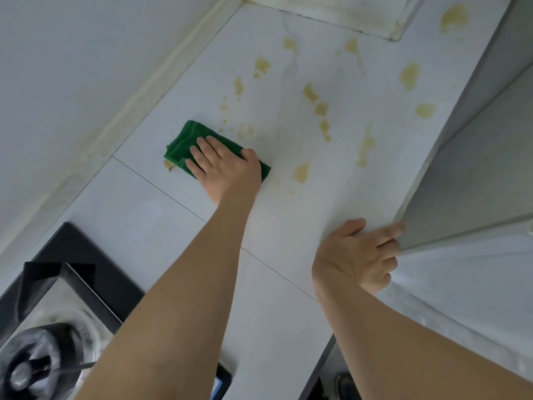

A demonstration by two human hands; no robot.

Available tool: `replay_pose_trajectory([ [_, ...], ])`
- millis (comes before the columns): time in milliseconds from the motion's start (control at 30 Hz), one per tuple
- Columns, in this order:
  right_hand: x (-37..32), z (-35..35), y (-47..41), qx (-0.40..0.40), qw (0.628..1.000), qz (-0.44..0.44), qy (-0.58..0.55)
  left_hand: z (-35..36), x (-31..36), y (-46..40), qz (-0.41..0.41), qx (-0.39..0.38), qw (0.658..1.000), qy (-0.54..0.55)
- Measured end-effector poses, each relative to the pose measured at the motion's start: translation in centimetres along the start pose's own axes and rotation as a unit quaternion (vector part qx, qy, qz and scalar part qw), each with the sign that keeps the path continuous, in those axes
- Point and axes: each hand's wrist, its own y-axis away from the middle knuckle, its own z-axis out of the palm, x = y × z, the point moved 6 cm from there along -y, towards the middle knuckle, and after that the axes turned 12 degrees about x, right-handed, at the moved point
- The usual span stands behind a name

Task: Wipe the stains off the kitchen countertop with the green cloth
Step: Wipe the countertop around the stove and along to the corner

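Many yellowish stains (317, 105) dot the white countertop (288, 215), and I place everything by the green cloth (184, 142). My left hand (225, 168) lies flat on the cloth, fingers straight and spread, thumb at its right edge, pressing it down on the counter. The cloth is folded into a rough rectangle, and its far-left part and a right corner show from under my hand.

One small stain (168, 166) peeks out at the cloth's near-left corner, touching the cloth. The rest of the stains lie beyond the cloth and to its right: a faint smeared patch just past its far edge, a trail of blotches further right, and one blotch (301, 173) near its right corner. The farthest ones reach toward a raised white ledge (346, 15) at the back corner.

Left of the cloth runs the yellowed seam (150, 90) where the counter meets the wall (72, 67). A thin dark joint line (161, 190) crosses the counter just on my side of the cloth and passes under my left forearm. Well nearer to me and to the left of the cloth sits a black hob (86, 255) with a burner (31, 362), blurred.

My right hand (360, 255) rests well to the right of the cloth and nearer me, at the counter's front edge, fingers loosely bent over the edge, holding nothing that I can make out. Grey cabinet fronts (476, 168) drop away beyond that edge.
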Motion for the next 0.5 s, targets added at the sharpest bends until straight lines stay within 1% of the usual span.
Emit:
replay_pose_trajectory([
  [100,-0.1,-0.1,0.0,-0.007,1.0,-0.002,-0.001,-0.6,-1.1,4.6,0.053,-0.006,0.999,-0.004],
  [167,-0.3,-0.2,0.0,-0.007,1.0,0.0,-0.004,-1.2,-2.2,8.5,0.066,-0.009,0.998,-0.016],
  [267,-0.3,-0.3,0.1,-0.006,1.0,0.002,-0.002,-1.5,-2.6,10.7,0.044,-0.024,0.998,-0.036],
  [400,-0.2,-0.2,0.3,-0.003,1.0,0.002,0.0,-0.9,-0.5,8.3,-0.008,-0.038,0.998,-0.053],
  [500,-0.4,-0.4,0.4,0.005,1.0,-0.003,0.001,-0.3,2.6,5.7,-0.052,-0.04,0.997,-0.037],
])
